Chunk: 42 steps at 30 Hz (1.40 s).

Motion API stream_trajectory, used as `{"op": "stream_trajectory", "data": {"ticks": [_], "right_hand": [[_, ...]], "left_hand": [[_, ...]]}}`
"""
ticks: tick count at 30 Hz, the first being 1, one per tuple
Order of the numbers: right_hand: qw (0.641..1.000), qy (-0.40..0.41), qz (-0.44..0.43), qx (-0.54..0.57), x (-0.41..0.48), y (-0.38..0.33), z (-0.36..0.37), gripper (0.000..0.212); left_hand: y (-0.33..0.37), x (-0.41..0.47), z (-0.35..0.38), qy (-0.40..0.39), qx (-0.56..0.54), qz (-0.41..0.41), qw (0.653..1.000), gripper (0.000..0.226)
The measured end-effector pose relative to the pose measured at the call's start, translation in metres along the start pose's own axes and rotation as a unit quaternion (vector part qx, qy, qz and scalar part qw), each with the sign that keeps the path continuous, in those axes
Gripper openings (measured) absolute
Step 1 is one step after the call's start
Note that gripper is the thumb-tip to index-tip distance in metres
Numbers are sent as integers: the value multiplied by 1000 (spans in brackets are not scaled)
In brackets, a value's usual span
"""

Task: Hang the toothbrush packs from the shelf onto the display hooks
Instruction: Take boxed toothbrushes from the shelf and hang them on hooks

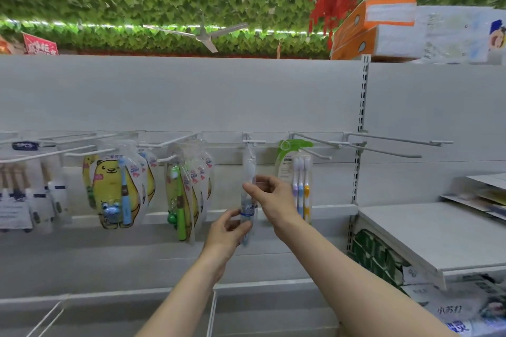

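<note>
A clear toothbrush pack (249,172) with a blue label hangs edge-on from a white display hook (254,142) in the middle of the rail. My left hand (228,230) pinches the pack's lower part near the label. My right hand (273,195) holds its middle from the right, thumb and fingers curled round it. To the right a green-topped pack of three toothbrushes (299,180) hangs on another hook. Yellow bear children's toothbrush packs (115,189) and a second bunch with green brushes (186,189) hang to the left.
Bare hooks (397,142) stick out at the right of the rail. A white shelf (427,232) juts out at right, with boxed goods beneath. White packs (32,200) hang at far left. Wire dividers (212,312) stand on the lower shelf. Orange boxes (375,27) sit on top.
</note>
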State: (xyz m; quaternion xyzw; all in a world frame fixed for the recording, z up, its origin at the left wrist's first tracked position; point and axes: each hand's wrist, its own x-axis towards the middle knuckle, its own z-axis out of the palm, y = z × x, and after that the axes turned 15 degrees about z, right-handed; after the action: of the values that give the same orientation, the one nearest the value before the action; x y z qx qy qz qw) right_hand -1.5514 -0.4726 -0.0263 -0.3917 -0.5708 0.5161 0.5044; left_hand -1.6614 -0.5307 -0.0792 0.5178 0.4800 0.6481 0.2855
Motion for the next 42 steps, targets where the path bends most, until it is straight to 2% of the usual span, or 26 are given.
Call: {"op": "stream_trajectory", "data": {"ticks": [8, 16, 18, 22, 26, 29, 32, 34, 37, 42], "right_hand": [[1000, -4, 13, -7, 4, 4, -2, 30], [997, 12, 38, -60, -19, -7, -5, 35], [995, 26, 48, -84, -29, -8, -10, 42], [983, 61, 41, -169, -60, -16, -36, 43], [941, 75, -5, -329, -93, -33, -78, 49], [886, 67, -53, -456, -113, -54, -114, 53], [827, 63, -91, -551, -140, -76, -158, 54], [796, 60, -114, -591, -161, -90, -195, 53], [764, 64, -139, -627, -197, -105, -259, 52], [720, 81, -135, -676, -257, -123, -376, 50]], "left_hand": [[0, -1, -1, 4, 11, 7, 1000, 27], [17, -18, 1, -13, 32, 10, 999, 39], [20, -23, 0, -10, 56, 12, 998, 45], [32, -43, -1, 8, 154, 40, 987, 61], [67, -71, 10, -22, 287, 110, 951, 59], [98, -89, 27, -60, 364, 173, 913, 54], [132, -110, 56, -106, 452, 203, 862, 52], [153, -124, 86, -130, 492, 211, 834, 53], [174, -148, 144, -165, 514, 225, 812, 54], [192, -204, 258, -202, 513, 258, 793, 53]]}}
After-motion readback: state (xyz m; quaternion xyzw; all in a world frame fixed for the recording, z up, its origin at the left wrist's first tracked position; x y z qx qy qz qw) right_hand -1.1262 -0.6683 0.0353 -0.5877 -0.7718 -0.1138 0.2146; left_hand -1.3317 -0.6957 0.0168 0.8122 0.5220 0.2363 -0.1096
